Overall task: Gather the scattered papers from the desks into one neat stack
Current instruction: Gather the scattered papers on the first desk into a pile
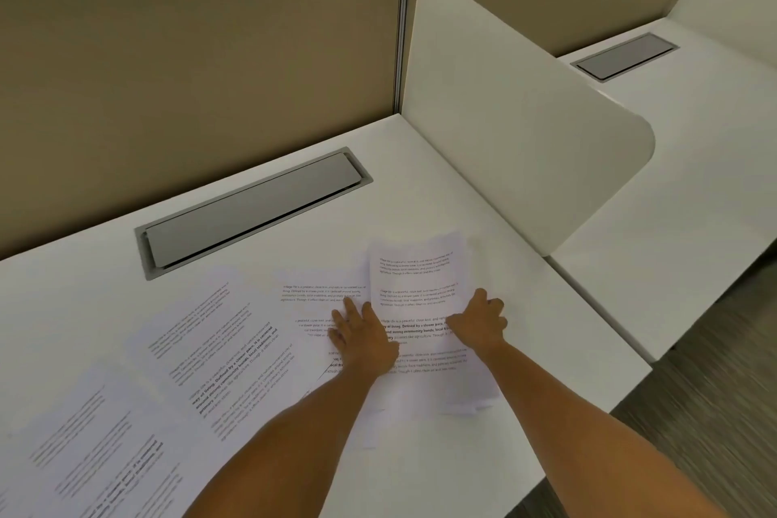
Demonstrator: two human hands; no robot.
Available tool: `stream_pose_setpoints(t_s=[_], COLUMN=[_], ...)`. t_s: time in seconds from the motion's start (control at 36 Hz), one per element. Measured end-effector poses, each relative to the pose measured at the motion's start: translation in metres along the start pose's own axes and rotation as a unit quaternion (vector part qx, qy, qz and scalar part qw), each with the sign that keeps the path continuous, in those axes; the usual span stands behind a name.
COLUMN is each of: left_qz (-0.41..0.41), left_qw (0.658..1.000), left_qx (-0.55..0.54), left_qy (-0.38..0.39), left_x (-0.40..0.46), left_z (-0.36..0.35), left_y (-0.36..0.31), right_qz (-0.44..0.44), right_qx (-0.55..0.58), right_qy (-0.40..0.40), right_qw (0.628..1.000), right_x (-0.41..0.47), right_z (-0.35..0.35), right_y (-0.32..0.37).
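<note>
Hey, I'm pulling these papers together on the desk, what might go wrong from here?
The bundle under your right hand is curled up and fanned at its near end, so sheets may crease or slip out. Your left hand is flat on a loose sheet, and dragging may wrinkle it. Sheets at the left lie near the desk edge.

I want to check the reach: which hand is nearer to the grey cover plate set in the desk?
Left. The left hand lies flat on papers just below the grey cover plate; the right hand is farther right, on the pile.
</note>
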State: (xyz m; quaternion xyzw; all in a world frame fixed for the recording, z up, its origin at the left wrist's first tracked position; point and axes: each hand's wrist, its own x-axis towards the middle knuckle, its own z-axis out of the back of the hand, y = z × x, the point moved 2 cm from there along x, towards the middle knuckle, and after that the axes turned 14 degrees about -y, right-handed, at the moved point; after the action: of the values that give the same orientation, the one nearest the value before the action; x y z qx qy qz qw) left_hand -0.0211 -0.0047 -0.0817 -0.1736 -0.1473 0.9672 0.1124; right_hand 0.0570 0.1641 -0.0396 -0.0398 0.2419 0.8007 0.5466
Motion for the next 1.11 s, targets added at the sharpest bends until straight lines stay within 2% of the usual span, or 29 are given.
stream_pose_setpoints(t_s=[0.17,0.25,0.47,0.78,0.97,1.11], left_qz=[-0.004,-0.004,-0.015,-0.022,-0.004,0.021], left_qw=[1.000,1.000,1.000,1.000,0.999,0.997], left_qx=[-0.008,-0.009,-0.002,0.018,-0.040,-0.070], left_qy=[0.008,0.006,0.015,0.010,-0.030,-0.008], left_x=[0.003,0.003,0.002,0.009,0.014,0.017], left_z=[0.003,0.004,0.008,0.018,0.033,0.041], left_y=[0.001,0.002,0.005,0.019,0.018,0.012], right_qz=[-0.052,-0.084,-0.083,-0.073,-0.080,-0.075], right_qx=[0.137,0.203,0.241,0.321,0.376,0.391], right_qy=[0.019,0.054,0.102,0.107,0.110,0.090], right_qw=[0.989,0.974,0.962,0.938,0.917,0.913], right_x=[0.003,0.006,0.006,0.005,0.005,0.001], right_z=[0.001,0.001,-0.001,0.014,0.031,0.047], right_y=[0.001,-0.001,-0.011,-0.020,-0.025,-0.027])
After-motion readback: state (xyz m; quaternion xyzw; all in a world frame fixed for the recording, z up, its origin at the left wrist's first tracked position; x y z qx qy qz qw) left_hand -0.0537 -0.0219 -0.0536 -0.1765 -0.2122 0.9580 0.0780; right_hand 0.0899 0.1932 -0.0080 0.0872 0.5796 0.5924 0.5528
